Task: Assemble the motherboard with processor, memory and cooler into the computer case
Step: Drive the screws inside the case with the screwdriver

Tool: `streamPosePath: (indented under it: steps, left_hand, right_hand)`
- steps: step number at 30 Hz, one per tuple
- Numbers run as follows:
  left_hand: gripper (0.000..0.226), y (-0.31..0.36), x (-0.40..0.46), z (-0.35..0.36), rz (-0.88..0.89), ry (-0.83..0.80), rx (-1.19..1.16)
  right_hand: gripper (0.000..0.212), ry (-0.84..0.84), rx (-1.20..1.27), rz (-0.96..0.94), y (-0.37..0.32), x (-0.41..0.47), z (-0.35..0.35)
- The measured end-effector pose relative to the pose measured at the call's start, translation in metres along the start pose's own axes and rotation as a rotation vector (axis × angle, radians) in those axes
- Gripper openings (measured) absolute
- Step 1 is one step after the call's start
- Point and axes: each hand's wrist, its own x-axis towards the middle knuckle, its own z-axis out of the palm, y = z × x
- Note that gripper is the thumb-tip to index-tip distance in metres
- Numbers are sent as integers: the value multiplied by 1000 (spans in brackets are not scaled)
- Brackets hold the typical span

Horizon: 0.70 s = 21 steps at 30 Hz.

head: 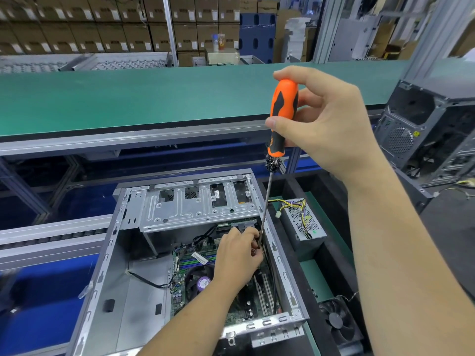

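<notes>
Orange-black-handled long-shaft screwdriver (282,116) gripped by right hand (326,124); left hand (237,255) pinches its tip over green motherboard (244,301) inside grey steel computer case (180,253).

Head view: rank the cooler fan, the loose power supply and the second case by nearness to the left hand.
From the left hand:
1. Cooler fan, on the motherboard just beside the wrist.
2. Power supply, outside the open case, to the right.
3. Second case, far right, on the bench.

Orange-black screwdriver (282,111) (green motherboard (246,301))
</notes>
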Motion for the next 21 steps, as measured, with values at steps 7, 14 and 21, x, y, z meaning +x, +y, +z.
streamPosePath:
  steps: [7, 14, 21]
  left_hand:
    - [17, -1, -1, 1, 4, -1, 46]
    - [17, -1, -1, 2, 29, 14, 83]
    - [25, -3, -2, 2, 94, 29, 143]
  right_hand:
    - [53, 1, -6, 4, 1, -1, 3]
    - [53, -6, -12, -1, 1, -2, 3]
    - [52, -5, -16, 7, 4, -5, 3]
